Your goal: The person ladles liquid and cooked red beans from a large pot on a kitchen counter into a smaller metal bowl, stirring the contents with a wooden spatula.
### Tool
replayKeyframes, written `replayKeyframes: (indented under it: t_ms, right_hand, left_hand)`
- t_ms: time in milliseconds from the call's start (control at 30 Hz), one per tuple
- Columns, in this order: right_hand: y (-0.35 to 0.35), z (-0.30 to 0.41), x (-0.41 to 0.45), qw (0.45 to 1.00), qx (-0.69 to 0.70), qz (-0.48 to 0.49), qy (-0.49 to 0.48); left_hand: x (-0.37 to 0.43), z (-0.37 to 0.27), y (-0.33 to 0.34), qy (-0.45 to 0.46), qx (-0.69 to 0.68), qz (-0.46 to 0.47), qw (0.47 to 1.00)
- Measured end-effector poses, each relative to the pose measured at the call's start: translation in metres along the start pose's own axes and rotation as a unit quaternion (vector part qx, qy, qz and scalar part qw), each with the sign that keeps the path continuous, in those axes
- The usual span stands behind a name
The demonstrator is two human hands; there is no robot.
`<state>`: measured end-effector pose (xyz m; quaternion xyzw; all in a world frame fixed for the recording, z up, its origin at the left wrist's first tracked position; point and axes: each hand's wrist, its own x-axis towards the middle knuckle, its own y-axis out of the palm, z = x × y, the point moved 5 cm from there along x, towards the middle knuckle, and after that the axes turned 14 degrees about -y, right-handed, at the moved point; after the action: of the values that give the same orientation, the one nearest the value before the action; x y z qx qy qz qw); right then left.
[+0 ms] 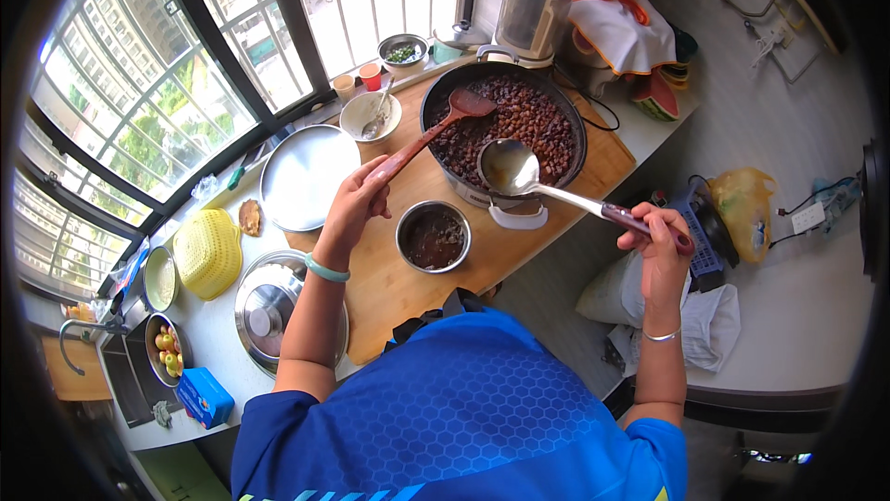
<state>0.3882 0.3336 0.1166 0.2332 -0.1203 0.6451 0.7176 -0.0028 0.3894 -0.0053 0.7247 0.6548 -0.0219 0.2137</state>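
Note:
A wide dark pan (425,125) with pale handles is filled with glossy brown diced food (532,101). My left hand (363,195) grips a reddish-brown wooden spatula (417,145), whose blade lies over the food. In my right hand (660,240) is the dark handle of a metal ladle (513,166); its bowl is held above the pan's near side and has a little brownish liquid in it. Between me and the pan stands a steel bowl (402,251) of dark liquid with bits in it.
The pan is on a wooden board (379,299). Left of it are a round metal tray (309,178), a white bowl with a spoon (353,112), a lidded steel pot (243,306) and a yellow basket (207,251). A blender (532,14) stands behind; a cable (613,112) trails beside the pan.

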Motion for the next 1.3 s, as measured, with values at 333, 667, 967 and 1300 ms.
replayKeyframes:
  t_ms: [333, 667, 967, 1300]
  right_hand:
    - [-0.017, -0.038, 0.029, 0.995, -0.098, -0.019, 0.028]
    - [-0.012, -0.042, 0.039, 0.988, -0.147, -0.012, 0.038]
    - [-0.006, -0.043, 0.035, 0.983, -0.183, -0.014, 0.014]
    - [-0.009, -0.045, 0.035, 0.982, -0.188, -0.021, 0.013]
  left_hand:
    - [-0.002, 0.001, 0.005, -0.017, -0.019, -0.003, 1.000]
    - [-0.004, 0.000, 0.011, -0.027, -0.022, 0.000, 0.999]
    - [-0.004, 0.001, 0.012, -0.036, -0.030, -0.007, 0.999]
    - [-0.005, 0.001, 0.014, -0.031, -0.030, -0.003, 0.999]
